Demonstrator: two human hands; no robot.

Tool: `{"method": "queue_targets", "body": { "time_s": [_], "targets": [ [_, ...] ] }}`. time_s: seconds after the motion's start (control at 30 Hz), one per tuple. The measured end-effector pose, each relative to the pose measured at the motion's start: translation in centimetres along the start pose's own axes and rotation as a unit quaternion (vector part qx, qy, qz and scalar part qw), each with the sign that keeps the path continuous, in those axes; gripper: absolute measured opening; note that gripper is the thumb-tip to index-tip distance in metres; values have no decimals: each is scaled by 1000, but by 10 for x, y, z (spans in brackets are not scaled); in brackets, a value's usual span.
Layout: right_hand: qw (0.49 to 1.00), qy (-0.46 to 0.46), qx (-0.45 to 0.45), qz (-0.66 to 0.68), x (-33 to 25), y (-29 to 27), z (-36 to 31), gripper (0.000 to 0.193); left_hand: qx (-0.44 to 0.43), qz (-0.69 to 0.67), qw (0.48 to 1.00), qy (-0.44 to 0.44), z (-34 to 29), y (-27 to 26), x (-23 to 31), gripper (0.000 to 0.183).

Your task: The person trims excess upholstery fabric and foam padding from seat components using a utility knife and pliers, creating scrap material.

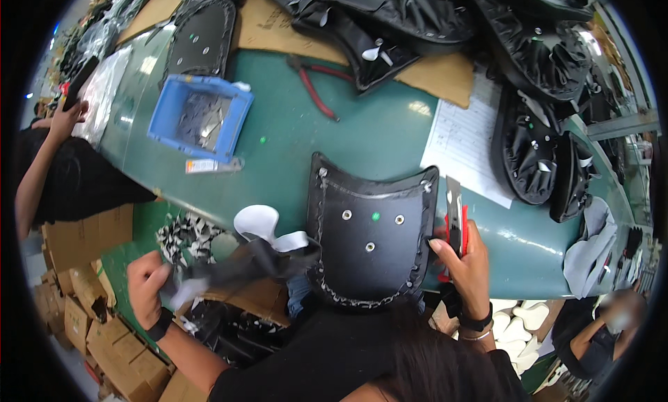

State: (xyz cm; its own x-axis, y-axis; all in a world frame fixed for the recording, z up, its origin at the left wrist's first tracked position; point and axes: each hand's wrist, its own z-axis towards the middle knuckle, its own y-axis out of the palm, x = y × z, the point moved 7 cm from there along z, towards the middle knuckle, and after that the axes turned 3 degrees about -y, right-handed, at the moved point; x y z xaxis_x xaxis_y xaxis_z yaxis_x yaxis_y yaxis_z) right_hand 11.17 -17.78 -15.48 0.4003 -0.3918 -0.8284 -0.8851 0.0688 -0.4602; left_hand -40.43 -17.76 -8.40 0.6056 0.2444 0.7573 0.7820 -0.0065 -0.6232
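Observation:
A black upholstered panel (pixel 362 266) lies back-up at the table's near edge, with stapled rims, three metal inserts and a green dot. My left hand (pixel 146 287) is a closed fist to its left, gripping a black strip of covering material (pixel 233 271). That strip is blurred and stretches to the panel's left edge, with white scraps (pixel 257 223) beside it. Wrapped in my right hand (pixel 467 270) is a red utility knife (pixel 456 221), its blade pointing away from me. The right thumb reaches the panel's right edge, though whether it presses there I cannot tell.
Beyond the panel are a blue bin (pixel 158 120) of small metal pieces and red-handled pliers (pixel 313 89). Black upholstered parts (pixel 390 16) pile up at the back and right, near a paper sheet (pixel 459 148). A co-worker (pixel 62 165) is at the left; cardboard boxes (pixel 125 353) stand below.

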Motion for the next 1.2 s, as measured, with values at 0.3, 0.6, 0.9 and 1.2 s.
{"method": "queue_targets", "body": {
  "time_s": [0.3,0.6,0.9,1.2],
  "targets": [
    [997,-74,-11,-3,4,13,-5,31,-148,-189,957,-161,-36,177,-15,33],
    [997,-80,9,4,9,17,-19,30,-190,-372,896,-150,-45,235,18,36],
    [985,-163,33,39,-29,25,-34,38,-225,-412,865,-179,-51,238,23,62],
    [955,-209,-208,21,-65,89,-40,39,170,-700,683,-120,-48,155,-53,50]
  ]
}}
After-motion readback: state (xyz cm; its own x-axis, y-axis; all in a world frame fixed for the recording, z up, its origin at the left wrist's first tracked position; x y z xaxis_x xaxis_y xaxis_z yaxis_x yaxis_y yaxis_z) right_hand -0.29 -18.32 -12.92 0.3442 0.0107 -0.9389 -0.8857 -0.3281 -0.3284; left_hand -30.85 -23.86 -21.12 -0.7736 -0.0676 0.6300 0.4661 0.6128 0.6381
